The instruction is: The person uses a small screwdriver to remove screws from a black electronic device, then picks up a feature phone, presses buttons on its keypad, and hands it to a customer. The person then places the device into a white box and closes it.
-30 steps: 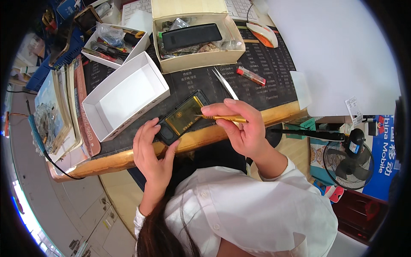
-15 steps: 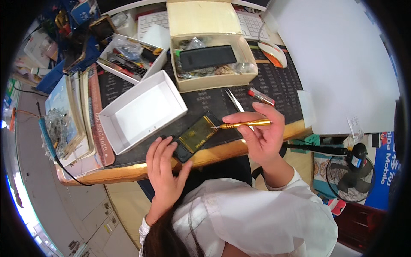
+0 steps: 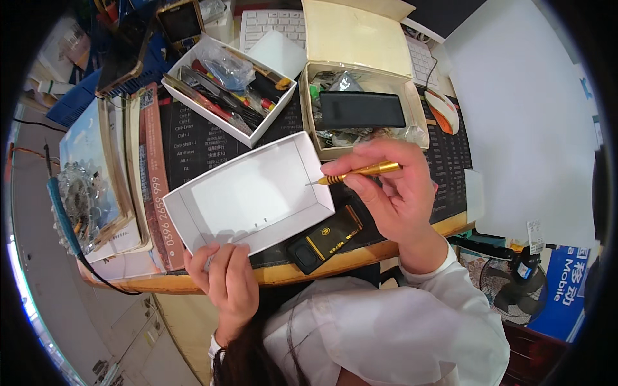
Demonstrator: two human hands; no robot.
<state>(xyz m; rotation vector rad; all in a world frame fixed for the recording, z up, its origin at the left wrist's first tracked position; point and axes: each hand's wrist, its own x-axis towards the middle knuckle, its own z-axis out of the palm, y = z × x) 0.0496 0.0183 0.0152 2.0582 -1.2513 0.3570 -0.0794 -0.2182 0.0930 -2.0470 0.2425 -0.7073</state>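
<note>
My right hand (image 3: 404,193) pinches a thin gold screwdriver (image 3: 370,170), its tip pointing left over the right end of an open white box (image 3: 309,199). My left hand (image 3: 225,276) has its fingers curled over the box's near rim. Two tiny dark screws (image 3: 259,222) lie on the box floor near that rim. Between the box and the table's front edge lies a phone (image 3: 328,239) with its back off, a black battery with gold edging showing. The box overlaps part of the phone's far side.
Behind stand a white box of tools (image 3: 273,119) and a cream lidded box (image 3: 421,122) of parts with a black phone panel (image 3: 362,110) on top. A mouse (image 3: 443,112) sits at the right, books (image 3: 154,186) and a blue soldering iron (image 3: 62,209) at the left.
My left hand has left the phone and taken the white box's near rim. The box now sits closer to the phone. My right hand has brought the screwdriver from above the phone to the box.
</note>
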